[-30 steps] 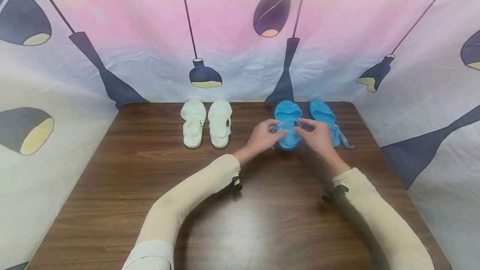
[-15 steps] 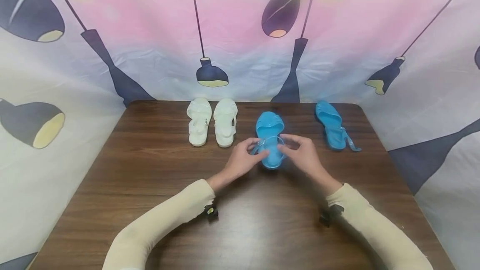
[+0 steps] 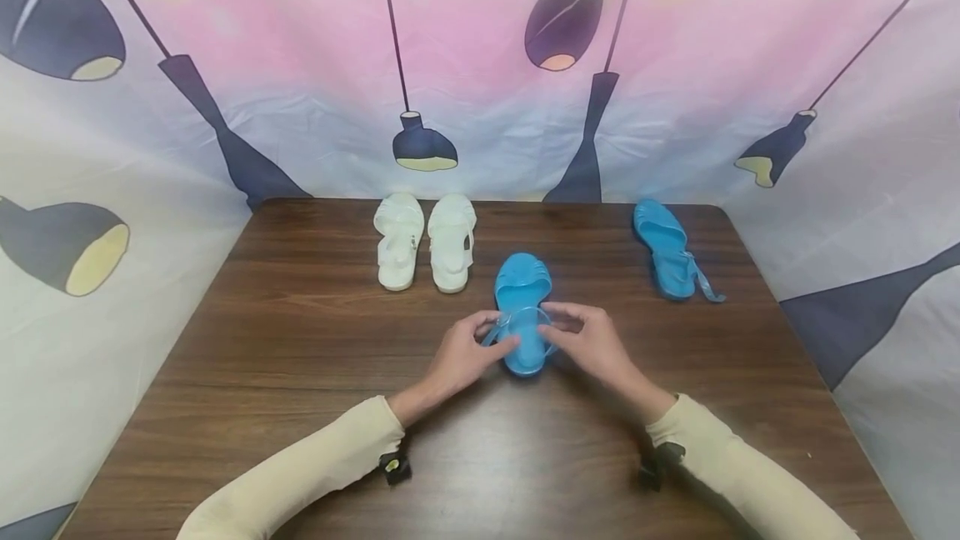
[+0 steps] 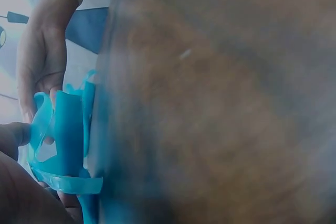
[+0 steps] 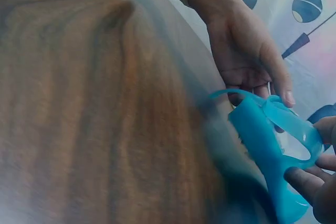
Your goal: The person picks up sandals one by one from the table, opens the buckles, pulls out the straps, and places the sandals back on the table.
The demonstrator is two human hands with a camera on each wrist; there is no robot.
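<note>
Left hand (image 3: 467,352) and right hand (image 3: 594,343) pinch the blue sandal (image 3: 522,298), work seemingly unfinished; its mate (image 3: 663,242), beyond and right of it, lies untouched.

1. Head: high over the near side of the table (image 3: 315,357), looking forward and down to its far edge.
2. Left wrist: low, close, facing the right edge.
3. Right wrist: low, close, facing the left; all share the held blue sandal (image 3: 522,275).

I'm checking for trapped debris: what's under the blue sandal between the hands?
Wooden tabletop shows around the blue sandal; from above it hides the patch directly beneath, and the wrist views don't settle what's there.
</note>
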